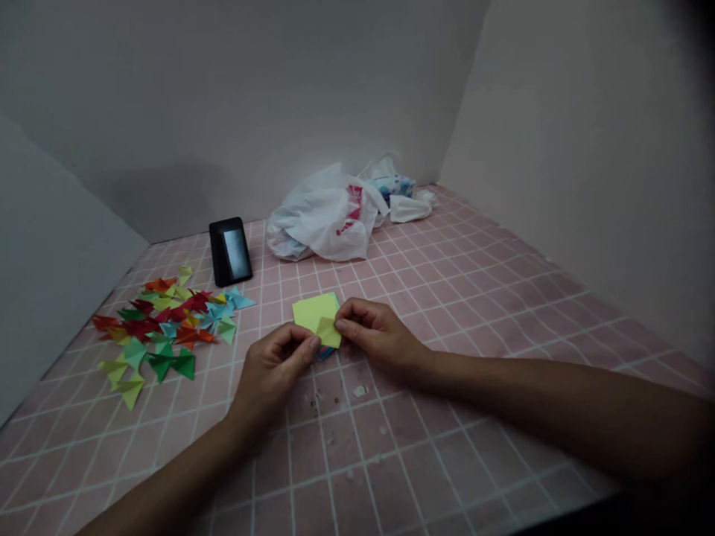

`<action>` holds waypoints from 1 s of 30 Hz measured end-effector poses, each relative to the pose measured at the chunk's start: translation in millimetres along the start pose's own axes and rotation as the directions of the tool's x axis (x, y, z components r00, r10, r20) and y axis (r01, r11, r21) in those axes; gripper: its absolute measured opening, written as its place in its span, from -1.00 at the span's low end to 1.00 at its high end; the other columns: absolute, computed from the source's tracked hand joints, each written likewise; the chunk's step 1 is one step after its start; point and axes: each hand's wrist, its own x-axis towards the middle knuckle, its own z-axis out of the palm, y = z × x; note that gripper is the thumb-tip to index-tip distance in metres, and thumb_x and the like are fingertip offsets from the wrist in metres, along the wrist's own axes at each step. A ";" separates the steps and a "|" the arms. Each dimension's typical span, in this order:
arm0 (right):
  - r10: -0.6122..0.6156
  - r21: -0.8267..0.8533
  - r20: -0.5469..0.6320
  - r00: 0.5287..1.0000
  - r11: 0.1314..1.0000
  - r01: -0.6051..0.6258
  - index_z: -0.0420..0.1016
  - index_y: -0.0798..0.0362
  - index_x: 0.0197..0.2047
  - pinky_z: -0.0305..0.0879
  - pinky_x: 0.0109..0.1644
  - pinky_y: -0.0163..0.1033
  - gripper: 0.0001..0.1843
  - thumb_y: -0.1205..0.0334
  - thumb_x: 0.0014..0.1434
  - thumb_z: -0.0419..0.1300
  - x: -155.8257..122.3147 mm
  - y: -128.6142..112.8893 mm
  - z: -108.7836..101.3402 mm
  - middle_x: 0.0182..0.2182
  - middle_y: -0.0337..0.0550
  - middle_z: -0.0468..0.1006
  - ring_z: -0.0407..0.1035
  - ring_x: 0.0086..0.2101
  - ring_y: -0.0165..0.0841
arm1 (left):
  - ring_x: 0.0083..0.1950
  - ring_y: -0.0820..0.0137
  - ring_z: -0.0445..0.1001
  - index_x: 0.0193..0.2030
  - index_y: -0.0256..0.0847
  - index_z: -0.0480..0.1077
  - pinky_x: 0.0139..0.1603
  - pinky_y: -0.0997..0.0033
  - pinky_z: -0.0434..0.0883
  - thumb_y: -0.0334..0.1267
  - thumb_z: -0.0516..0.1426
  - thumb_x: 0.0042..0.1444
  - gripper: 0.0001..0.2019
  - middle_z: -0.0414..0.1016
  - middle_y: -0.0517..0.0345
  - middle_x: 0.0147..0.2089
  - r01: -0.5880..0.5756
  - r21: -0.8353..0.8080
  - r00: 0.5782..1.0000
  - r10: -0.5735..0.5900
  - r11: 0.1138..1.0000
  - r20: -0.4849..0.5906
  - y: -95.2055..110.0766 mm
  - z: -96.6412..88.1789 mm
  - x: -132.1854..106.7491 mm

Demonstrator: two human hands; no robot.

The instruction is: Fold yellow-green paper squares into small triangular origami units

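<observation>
A small folded piece of yellow paper is pinched between both hands just above the table. My left hand grips its lower left corner between thumb and finger. At its right edge, the thumb and fingers of my right hand are closed on it. Behind and partly under it lies a stack of square paper sheets, a yellow one on top, with blue edges showing below. To the left is a loose pile of folded paper figures in red, orange, yellow, green and blue.
A black device with a screen stands behind the folded figures. A white plastic bag with red print sits near the back wall, beside a blue-and-white packet. The pink tiled tablecloth has worn spots in front of the hands.
</observation>
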 end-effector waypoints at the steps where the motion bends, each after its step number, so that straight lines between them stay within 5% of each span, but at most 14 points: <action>1: -0.017 -0.015 -0.001 1.000 1.000 0.017 0.36 0.08 -0.37 0.15 -0.40 -0.33 -0.81 0.16 0.19 0.23 0.3 0.0 -0.1 -0.50 -0.33 0.37 0.25 -0.50 -0.49 | -0.43 0.49 0.27 -0.40 -0.21 0.48 -0.42 0.50 0.19 -0.19 0.23 0.15 -0.83 0.38 0.26 -0.47 0.015 -0.016 1.000 -0.014 1.000 0.013 -0.2 0.2 0.1; 10: 0.045 -0.008 0.101 0.994 0.999 -0.045 0.42 0.11 -0.39 0.15 -0.40 -0.32 -0.76 0.11 0.21 0.20 1.0 4.4 0.0 -0.52 -0.29 0.40 0.26 -0.51 -0.49 | -0.42 0.49 0.35 -0.43 -0.22 0.50 -0.38 0.53 0.27 -0.19 0.28 0.09 -0.84 0.44 0.24 -0.48 0.032 -0.090 0.998 -0.036 0.995 -0.048 -0.9 0.0 0.2; 15: -0.003 -0.101 0.057 0.998 0.995 0.008 0.43 0.10 -0.40 0.17 -0.38 -0.32 -0.88 0.25 0.15 0.21 1.2 6.9 0.0 -0.51 -0.30 0.39 0.26 -0.48 -0.49 | -0.44 0.51 0.39 -0.37 -0.23 0.54 -0.39 0.56 0.32 -0.15 0.32 0.03 -0.82 0.50 0.23 -0.46 0.157 -0.221 0.987 -0.162 0.963 -0.007 -3.6 0.4 1.7; 20: 0.042 0.028 0.063 0.997 0.999 -0.044 0.44 0.10 -0.34 0.27 -0.33 -0.31 -0.81 0.17 0.24 0.16 1.1 2.7 0.4 -0.45 -0.24 0.48 0.34 -0.47 -0.48 | -0.44 0.49 0.45 -0.42 -0.24 0.49 -0.31 0.53 0.40 -0.13 0.38 -0.05 -0.76 0.53 0.22 -0.49 0.234 -0.351 0.967 -0.255 0.907 -0.016 -4.4 1.1 6.5; 30: 0.107 0.057 0.033 0.994 0.992 -0.108 0.45 0.10 -0.38 0.23 -0.41 -0.36 -0.91 0.28 0.14 0.24 2.6 4.9 2.1 -0.52 -0.30 0.47 0.31 -0.54 -0.51 | -0.46 0.50 0.46 -0.45 -0.26 0.45 -0.35 0.56 0.40 -0.19 0.42 -0.14 -0.73 0.55 0.20 -0.50 0.300 -0.407 0.948 -0.318 0.863 0.025 -1.6 5.1 6.3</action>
